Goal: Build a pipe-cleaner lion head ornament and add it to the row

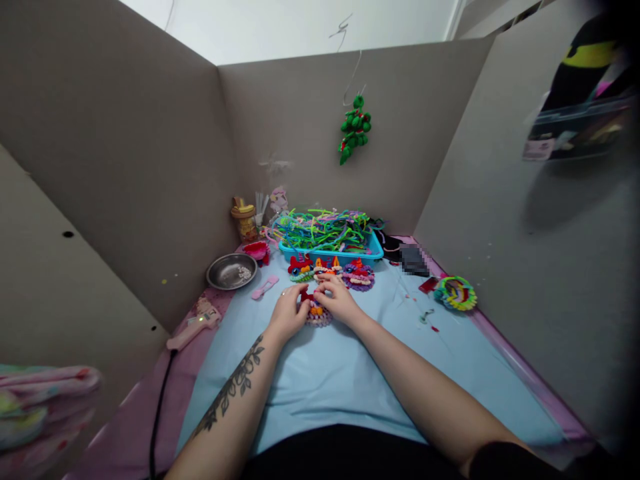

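Note:
On the blue cloth, a small fuzzy figure (319, 318) of red, orange and pale purple chenille stems lies between my hands. My left hand (290, 311) grips its left side, thumb and fingers bent around the edge. From the right, the fingers of my right hand (341, 300) close on its upper red part, covering some of it. Just beyond stand three similar chenille figures: a red and blue one (300, 269), an orange and cream one (327, 267) and a purple one (359, 275).
A turquoise basket (340, 258) heaped with chenille stems stands behind. To the left are a metal bowl (232, 272) with small beads, a pink bow-shaped piece (265, 287) and a corded glue gun (195, 329). A green-yellow ring (456, 293) lies right. Grey panels (310, 147) enclose the table.

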The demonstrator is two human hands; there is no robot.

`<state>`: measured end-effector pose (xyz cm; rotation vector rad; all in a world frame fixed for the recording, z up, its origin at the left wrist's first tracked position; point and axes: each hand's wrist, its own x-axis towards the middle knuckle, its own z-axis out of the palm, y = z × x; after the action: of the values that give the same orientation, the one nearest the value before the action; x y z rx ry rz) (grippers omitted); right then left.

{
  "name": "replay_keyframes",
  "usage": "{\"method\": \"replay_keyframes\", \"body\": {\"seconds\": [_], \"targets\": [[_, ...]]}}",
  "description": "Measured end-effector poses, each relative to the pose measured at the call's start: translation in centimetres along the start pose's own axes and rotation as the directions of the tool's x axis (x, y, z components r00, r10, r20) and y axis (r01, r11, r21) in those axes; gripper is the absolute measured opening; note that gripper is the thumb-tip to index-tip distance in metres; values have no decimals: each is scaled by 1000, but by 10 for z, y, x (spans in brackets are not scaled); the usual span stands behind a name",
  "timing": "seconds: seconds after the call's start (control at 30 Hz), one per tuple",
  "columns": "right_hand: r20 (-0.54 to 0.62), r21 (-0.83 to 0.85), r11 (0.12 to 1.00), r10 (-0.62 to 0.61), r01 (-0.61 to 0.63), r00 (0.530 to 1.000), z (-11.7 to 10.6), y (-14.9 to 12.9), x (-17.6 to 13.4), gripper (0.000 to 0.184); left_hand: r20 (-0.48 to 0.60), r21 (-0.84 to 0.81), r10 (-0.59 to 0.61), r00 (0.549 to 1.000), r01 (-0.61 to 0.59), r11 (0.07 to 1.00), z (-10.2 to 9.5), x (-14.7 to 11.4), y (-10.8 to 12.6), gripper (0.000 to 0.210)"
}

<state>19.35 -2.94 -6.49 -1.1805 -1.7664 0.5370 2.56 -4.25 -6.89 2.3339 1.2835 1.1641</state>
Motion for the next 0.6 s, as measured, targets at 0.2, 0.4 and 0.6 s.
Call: {"method": "replay_keyframes", "body": {"seconds": [0.2,0.4,0.6], "targets": [[0,7,1000,-10,10,1000,1,1,-1,9,2,6,5,1000,-5,1000,1,0,-1,33],[-7,20,1000,-15,16,1000,0,3,-1,8,6,15,6,1000,-6,1000,2,-1,-4,34],[-23,24,1000,-18,18,1000,0,0,-2,10,7,3,12,1000,-12,1000,3,0,-4,33]]}}
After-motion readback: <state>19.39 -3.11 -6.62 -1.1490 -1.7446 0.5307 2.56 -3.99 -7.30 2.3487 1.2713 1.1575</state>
